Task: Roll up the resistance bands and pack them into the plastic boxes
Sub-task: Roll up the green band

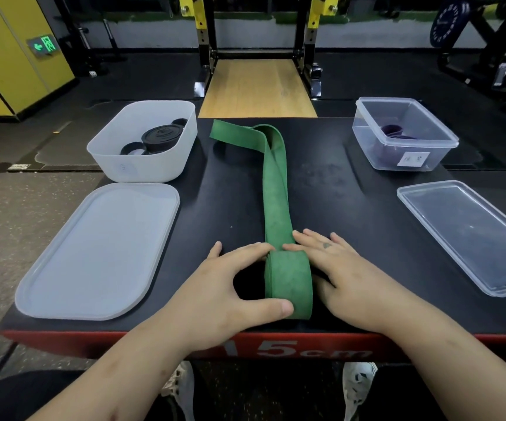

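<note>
Both hands bracket a half-made roll at the near edge of the black platform [352, 189]. On its left face, the left hand [230, 287] curls around the roll, thumb pressed on the near end and fingers over the top, pinching it. On the other side, the right hand [337, 262] lies flat and spread against the roll's right face, fingertips reaching the strip just where it leaves the coil. The green resistance band [276, 183] runs straight away from the hands, its long axis pointing forward, and ends in a folded loop well beyond them. I judge that the roll must travel forward along that line, both hands equally near. Left of the left hand lies a frosted lid [99, 253], and beyond it a white box [154, 168] with rolled black bands [162, 138]. Right of the right hand lies a clear lid [473, 235], and beyond it a clear box [403, 159] with purple bands [393, 130] inside
</note>
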Motion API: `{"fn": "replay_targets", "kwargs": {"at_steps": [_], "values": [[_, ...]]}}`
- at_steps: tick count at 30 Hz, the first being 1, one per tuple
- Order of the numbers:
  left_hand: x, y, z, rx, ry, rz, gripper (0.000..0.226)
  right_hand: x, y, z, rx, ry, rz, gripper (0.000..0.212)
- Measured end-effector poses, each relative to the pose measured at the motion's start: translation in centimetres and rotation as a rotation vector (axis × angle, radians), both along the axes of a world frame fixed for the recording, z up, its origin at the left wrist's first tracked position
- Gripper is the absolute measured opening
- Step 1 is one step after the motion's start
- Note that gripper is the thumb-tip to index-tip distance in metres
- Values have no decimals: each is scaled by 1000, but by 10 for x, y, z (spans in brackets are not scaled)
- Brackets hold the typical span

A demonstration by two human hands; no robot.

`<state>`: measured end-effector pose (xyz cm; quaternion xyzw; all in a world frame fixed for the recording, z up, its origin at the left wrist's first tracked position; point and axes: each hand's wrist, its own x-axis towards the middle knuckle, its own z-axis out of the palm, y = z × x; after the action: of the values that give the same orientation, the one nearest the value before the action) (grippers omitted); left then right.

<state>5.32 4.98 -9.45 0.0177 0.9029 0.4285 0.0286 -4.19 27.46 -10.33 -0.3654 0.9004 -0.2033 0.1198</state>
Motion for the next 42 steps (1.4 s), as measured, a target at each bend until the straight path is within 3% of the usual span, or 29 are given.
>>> {"fn": "replay_targets", "kwargs": {"at_steps": [10, 17, 21, 24, 27, 30, 35, 40, 42], "values": [[-2, 4, 7, -42, 40, 29, 84, -3, 2, -2, -4, -3, 14, 65], [-10, 1, 5, -51, 18, 10, 53, 1, 7, -2, -172, 44, -54, 56], [-15, 2, 7, -37, 19, 29, 51, 8, 17, 15, -197, -193, -17, 94], [-20, 2, 7, -38, 26, 31, 47, 14, 16, 20, -170, -275, -11, 110], [-24, 3, 8, -48, 2, 29, 48, 17, 12, 18, -172, -264, -26, 113], [-25, 2, 10, -42, -3, 28, 50, 16, 9, 17, -219, -234, -44, 103], [-21, -3, 6, 19, -34, 5, 68, 13, 7, 15, -216, -220, -62, 96], [-13, -6, 15, -124, -93, -25, 91, 13, 8, 16, -208, -163, -91, 97], [-13, -4, 17, -126, -67, -22, 88, 14, 9, 17, -210, -164, -111, 96]]}}
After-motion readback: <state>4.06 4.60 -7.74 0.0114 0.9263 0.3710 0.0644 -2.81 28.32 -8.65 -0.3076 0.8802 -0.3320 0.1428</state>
